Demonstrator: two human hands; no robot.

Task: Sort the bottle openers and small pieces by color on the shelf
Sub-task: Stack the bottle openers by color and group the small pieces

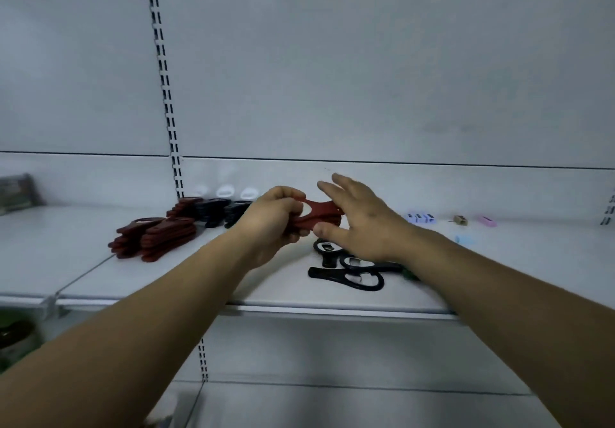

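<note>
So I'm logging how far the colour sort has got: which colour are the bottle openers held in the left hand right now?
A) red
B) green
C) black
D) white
A: the left hand grips a small bunch of red openers above the shelf, while the loose black openers lie on it underneath.
</note>
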